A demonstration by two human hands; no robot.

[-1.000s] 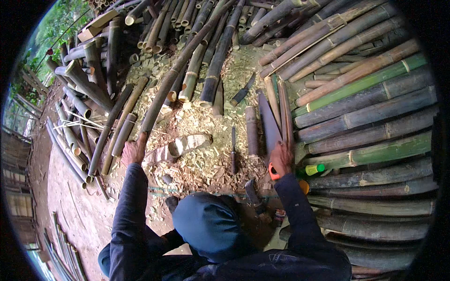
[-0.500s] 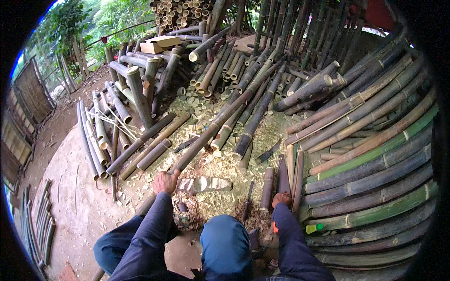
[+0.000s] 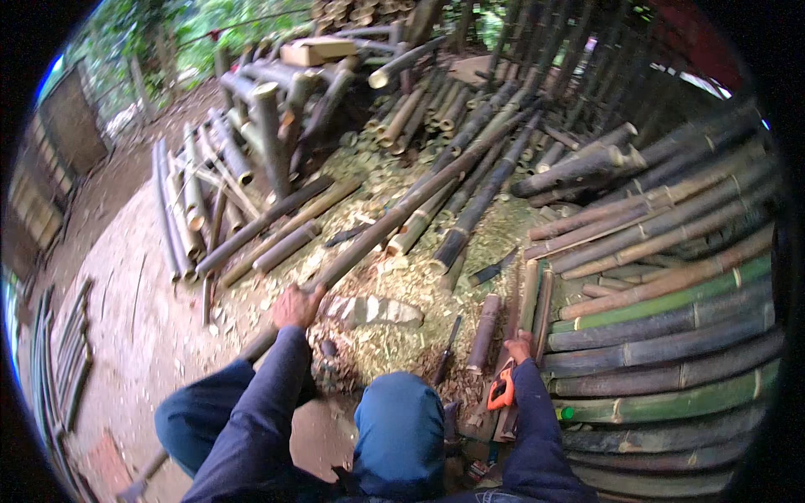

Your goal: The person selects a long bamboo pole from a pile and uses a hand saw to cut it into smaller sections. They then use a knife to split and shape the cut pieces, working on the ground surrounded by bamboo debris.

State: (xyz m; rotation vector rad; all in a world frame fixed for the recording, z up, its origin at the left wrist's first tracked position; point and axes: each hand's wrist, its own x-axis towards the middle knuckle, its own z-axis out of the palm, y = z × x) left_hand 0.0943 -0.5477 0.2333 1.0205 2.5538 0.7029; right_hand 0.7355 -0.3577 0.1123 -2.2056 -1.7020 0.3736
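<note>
My left hand (image 3: 298, 306) is closed around a long bamboo pole (image 3: 394, 220) that runs diagonally from my left knee up to the far pile. Just right of that hand, a short whittled bamboo stub (image 3: 369, 312) lies on wood shavings. My right hand (image 3: 520, 345) is curled shut beside upright short bamboo slats (image 3: 530, 295), and an orange-handled saw (image 3: 501, 387) sticks out under its wrist; it seems to grip it. My blue-clad knee (image 3: 401, 427) sits between both arms.
Thick green and grey bamboo poles (image 3: 671, 335) are stacked along the right. More poles (image 3: 251, 168) lie piled at the left and back. Pale shavings (image 3: 394, 344) cover the ground in front. A dark blade tool (image 3: 447, 348) lies among them. Bare dirt (image 3: 126, 318) stretches left.
The view has tilted upward, showing more of the far pile and the trees. Both hands stay where they were, the left one on the long pole.
</note>
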